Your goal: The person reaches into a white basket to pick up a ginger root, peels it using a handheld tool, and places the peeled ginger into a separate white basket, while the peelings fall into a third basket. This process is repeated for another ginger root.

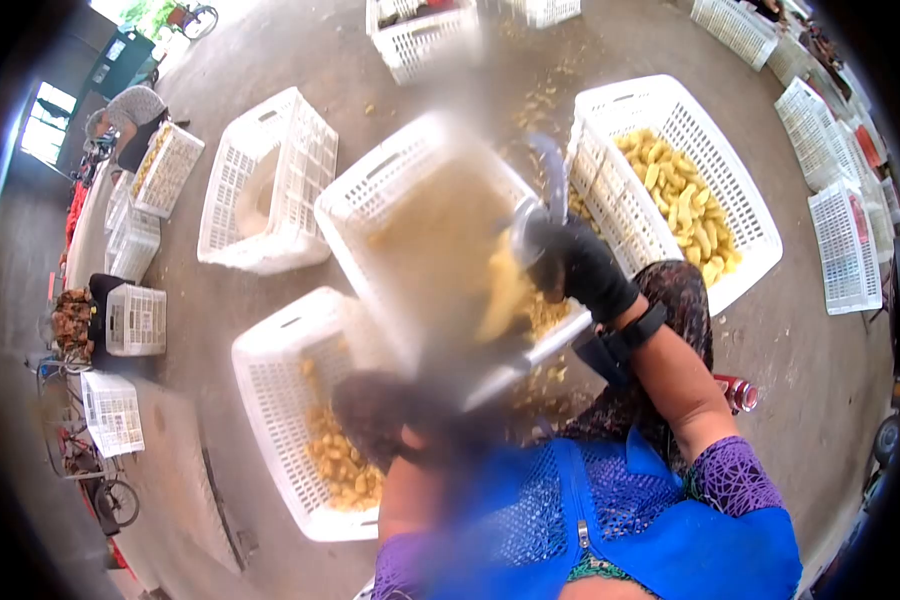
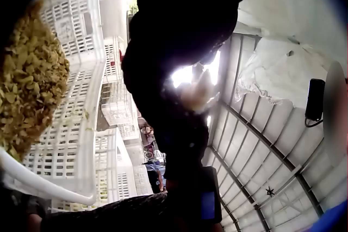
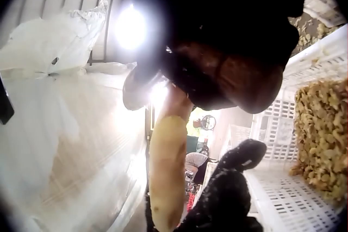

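Here's the floor (image 1: 800,410), with the middle crate (image 1: 410,145) holding scraps (image 1: 420,230). At two o'clock from it, right beside, there's the right crate (image 1: 620,215) with pieces (image 1: 685,205) inside. Swing to seven: the near crate (image 1: 280,400), chunks (image 1: 340,460) in it. Ten o'clock, the left crate (image 1: 305,150); twelve, the far crate (image 1: 415,45), well apart. And at four, a container (image 1: 738,392) on the floor.

White crates (image 1: 312,160) stand on the grey floor (image 1: 205,320).
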### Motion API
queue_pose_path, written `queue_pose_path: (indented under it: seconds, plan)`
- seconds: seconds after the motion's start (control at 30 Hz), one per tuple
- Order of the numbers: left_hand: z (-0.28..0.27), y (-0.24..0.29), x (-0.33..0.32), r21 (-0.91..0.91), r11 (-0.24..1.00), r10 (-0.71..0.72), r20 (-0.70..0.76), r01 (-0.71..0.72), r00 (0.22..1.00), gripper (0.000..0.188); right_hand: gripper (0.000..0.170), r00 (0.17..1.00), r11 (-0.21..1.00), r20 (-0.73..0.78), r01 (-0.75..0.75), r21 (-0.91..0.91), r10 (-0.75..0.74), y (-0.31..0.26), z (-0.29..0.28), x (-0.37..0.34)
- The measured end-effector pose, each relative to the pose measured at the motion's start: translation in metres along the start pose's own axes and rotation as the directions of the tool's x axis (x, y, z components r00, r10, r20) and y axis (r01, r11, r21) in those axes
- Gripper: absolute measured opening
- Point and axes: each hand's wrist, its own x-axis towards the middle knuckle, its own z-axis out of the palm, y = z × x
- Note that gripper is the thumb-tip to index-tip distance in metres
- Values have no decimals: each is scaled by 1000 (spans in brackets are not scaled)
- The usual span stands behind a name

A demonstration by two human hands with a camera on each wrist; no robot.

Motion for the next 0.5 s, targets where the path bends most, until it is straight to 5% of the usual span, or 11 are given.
queue_pose_path:
  seconds: [0.03,0.1,0.13,0.17,0.2,0.23,0.27,0.33,0.4,0.43,0.5]
  plan:
    - [1,2,2,-152,966,-206,40,210,978,38,14,962,952,79,-269,146,260,-1,1,-1]
    - [0,7,4,163,982,-109,69,97,992,32,13,818,707,294,-576,410,495,-5,1,3]
    - [-9,-9,7,181,981,-83,82,67,993,30,12,999,997,-7,54,55,-54,23,22,-6]
    - [-15,-18,9,198,979,-58,91,39,994,28,12,998,996,-8,68,51,-68,16,21,-3]
    - [-17,-27,9,256,965,-66,24,58,998,19,12,943,870,72,-327,368,324,5,20,-3]
    - [-19,-34,11,256,966,-56,26,47,998,19,12,740,505,267,-633,588,617,-2,20,-2]
    - [-23,-42,14,100,993,-69,-8,69,998,18,14,720,479,269,-647,593,640,-5,21,0]
    - [-31,-54,19,-60,995,-75,-27,73,997,17,14,756,586,231,-630,510,612,-19,9,10]
    - [-39,-61,22,457,825,352,45,-333,935,18,15,843,763,123,-528,374,523,-14,1,6]
    - [-40,-63,24,444,820,367,77,-362,927,18,15,849,778,90,-516,358,521,6,2,-5]
    - [-34,-58,29,7,1000,28,-171,-27,985,18,16,550,177,306,-658,732,777,30,-5,-19]
